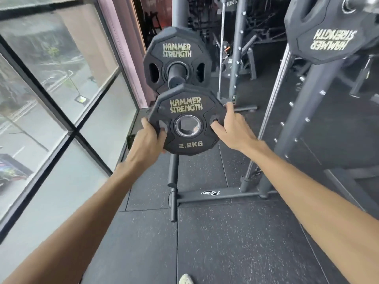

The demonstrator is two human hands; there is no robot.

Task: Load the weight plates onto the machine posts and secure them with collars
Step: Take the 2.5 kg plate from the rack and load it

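A small black 2.5 kg weight plate (185,108) with gold lettering is held upright in front of me, just below the tip of a black machine post (176,73). My left hand (150,136) grips its left edge, thumb hooked in a grip hole. My right hand (230,126) grips its right edge, thumb in the other hole. A larger black plate (177,49) sits further back on the same post. No collar is in view.
A big window (51,89) runs along the left. The machine's grey frame (307,124) and guide rods stand to the right, with another plate (332,35) hanging at the top right. A floor bar (215,195) crosses the rubber mat below.
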